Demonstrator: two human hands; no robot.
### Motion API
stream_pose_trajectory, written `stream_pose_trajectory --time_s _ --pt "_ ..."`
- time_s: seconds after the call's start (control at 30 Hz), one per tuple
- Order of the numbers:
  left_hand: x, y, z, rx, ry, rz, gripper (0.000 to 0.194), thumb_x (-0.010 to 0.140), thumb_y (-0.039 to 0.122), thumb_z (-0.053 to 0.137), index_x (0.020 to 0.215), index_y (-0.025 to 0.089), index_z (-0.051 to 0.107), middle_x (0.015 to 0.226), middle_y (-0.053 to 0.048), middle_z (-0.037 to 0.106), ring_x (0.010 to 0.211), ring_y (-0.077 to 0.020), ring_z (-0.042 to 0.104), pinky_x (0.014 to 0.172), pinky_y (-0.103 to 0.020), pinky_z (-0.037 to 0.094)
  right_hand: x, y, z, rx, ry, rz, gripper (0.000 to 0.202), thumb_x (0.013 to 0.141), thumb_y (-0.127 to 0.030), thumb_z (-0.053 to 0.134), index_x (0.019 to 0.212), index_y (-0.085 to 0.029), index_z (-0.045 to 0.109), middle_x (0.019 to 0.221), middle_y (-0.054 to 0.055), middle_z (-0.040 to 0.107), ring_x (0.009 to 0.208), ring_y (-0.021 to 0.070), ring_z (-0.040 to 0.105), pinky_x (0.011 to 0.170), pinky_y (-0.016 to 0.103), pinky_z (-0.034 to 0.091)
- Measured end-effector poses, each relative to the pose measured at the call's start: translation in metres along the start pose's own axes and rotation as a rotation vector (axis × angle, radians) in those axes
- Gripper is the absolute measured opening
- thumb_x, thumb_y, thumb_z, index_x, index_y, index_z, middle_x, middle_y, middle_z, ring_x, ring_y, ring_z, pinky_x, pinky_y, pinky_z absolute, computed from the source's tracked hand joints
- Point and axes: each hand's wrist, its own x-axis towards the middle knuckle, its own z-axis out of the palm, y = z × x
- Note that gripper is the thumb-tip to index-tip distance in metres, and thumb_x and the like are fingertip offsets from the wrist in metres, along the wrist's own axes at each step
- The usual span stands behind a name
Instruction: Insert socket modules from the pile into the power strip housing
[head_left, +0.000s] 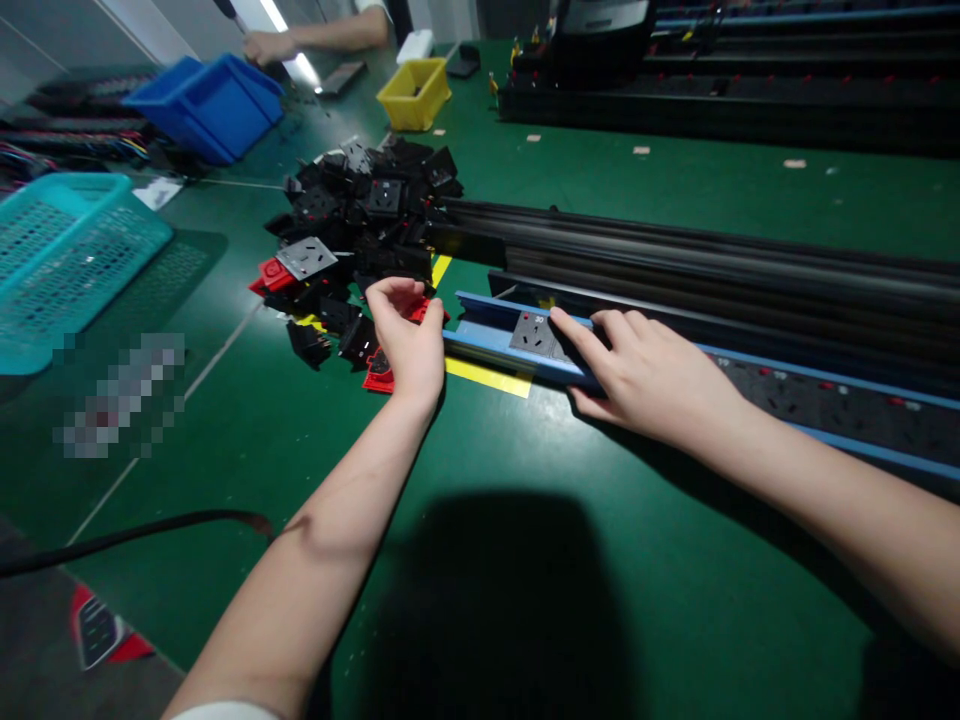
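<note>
A long blue-edged rail (487, 345) lies across the green table, with a row of black socket modules (840, 405) set in it. My right hand (645, 375) rests over the rail, its index finger by the socket module (534, 333) nearest the rail's left end and its thumb at the front edge. My left hand (409, 340) is curled at the rail's left end, against a red module (420, 310); its fingertips are partly hidden. Beside it spreads a pile of mostly black modules (386, 198), with a grey one (306, 258) on the near side.
Black rails (675, 245) lie behind the blue one. A turquoise basket (67, 270) stands at the left, a blue bin (217, 105) and a yellow bin (415, 95) farther back. Another person's hand (271, 48) shows at the far side.
</note>
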Motion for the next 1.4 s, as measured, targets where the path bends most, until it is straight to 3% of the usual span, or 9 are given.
stream_pose_trajectory --time_s 0.3,0.43,0.63,0.8,0.9,1.07,1.27,1.4 --pt "0.012 -0.011 -0.002 -0.01 0.053 -0.034 0.037 0.08 0.007 0.052 0.111 0.023 0.041 0.113 -0.005 0.059 0.11 -0.0144 0.065 0.108 -0.035 0.051 0.0 0.0 -0.001 -0.002 -0.01 -0.004 0.077 0.097 -0.04 0.051 0.162 -0.009 0.027 0.122 0.025 0.061 0.096 0.0339 0.058 0.078 0.038 0.04" --pt "0.02 -0.021 -0.002 -0.124 0.066 -0.127 0.028 0.087 0.011 0.042 0.111 0.024 0.038 0.112 -0.006 0.058 0.1 -0.013 0.069 0.103 -0.034 0.054 0.001 0.0 -0.002 0.007 -0.013 -0.009 0.075 0.098 -0.04 0.05 0.162 -0.008 0.027 0.122 0.025 0.061 0.097 0.034 0.059 0.079 0.039 0.04" --pt "0.02 -0.02 0.0 -0.179 0.024 -0.201 0.019 0.093 0.013 0.034 0.108 0.024 0.04 0.108 -0.006 0.059 0.097 -0.0138 0.07 0.094 -0.032 0.056 0.0 -0.001 -0.003 -0.011 -0.023 -0.001 0.074 0.098 -0.04 0.049 0.162 -0.009 0.027 0.123 0.025 0.061 0.098 0.0345 0.059 0.078 0.039 0.041" --pt "0.015 -0.019 -0.003 0.062 0.008 -0.13 0.012 0.091 0.018 0.051 0.102 0.023 0.048 0.111 -0.007 0.06 0.108 -0.018 0.062 0.105 -0.037 0.047 0.0 0.0 -0.001 -0.011 -0.009 -0.008 0.075 0.097 -0.039 0.05 0.162 -0.009 0.027 0.123 0.025 0.061 0.097 0.0336 0.058 0.078 0.038 0.04" --pt "0.012 -0.018 -0.004 0.164 0.007 -0.136 0.022 0.085 0.018 0.061 0.099 0.024 0.045 0.108 -0.005 0.057 0.108 -0.0192 0.058 0.107 -0.038 0.043 0.0 0.0 -0.001 -0.014 -0.006 -0.007 0.075 0.097 -0.04 0.051 0.162 -0.009 0.027 0.122 0.024 0.061 0.097 0.0331 0.058 0.078 0.038 0.04" --pt "0.012 -0.011 -0.007 0.247 -0.066 -0.177 0.022 0.083 0.025 0.066 0.089 0.025 0.045 0.093 -0.001 0.054 0.098 -0.0218 0.057 0.103 -0.04 0.044 0.001 -0.001 -0.002 -0.015 -0.009 -0.006 0.075 0.097 -0.04 0.051 0.162 -0.009 0.027 0.122 0.024 0.061 0.098 0.0332 0.058 0.079 0.038 0.041" --pt "0.016 -0.001 -0.014 0.347 -0.281 -0.115 0.012 0.087 0.035 0.058 0.082 0.024 0.057 0.086 -0.004 0.064 0.089 -0.0266 0.058 0.097 -0.046 0.046 0.001 0.0 -0.001 -0.006 -0.009 -0.003 0.076 0.098 -0.041 0.051 0.162 -0.009 0.027 0.12 0.024 0.061 0.096 0.0334 0.059 0.078 0.039 0.041" --pt "0.016 -0.003 -0.015 0.289 -0.277 -0.152 0.017 0.078 0.033 0.069 0.088 0.024 0.058 0.089 -0.003 0.064 0.088 -0.0239 0.059 0.091 -0.042 0.048 0.001 0.0 -0.001 0.011 -0.009 -0.001 0.075 0.096 -0.039 0.052 0.161 -0.009 0.029 0.121 0.024 0.061 0.097 0.0327 0.058 0.079 0.039 0.041"
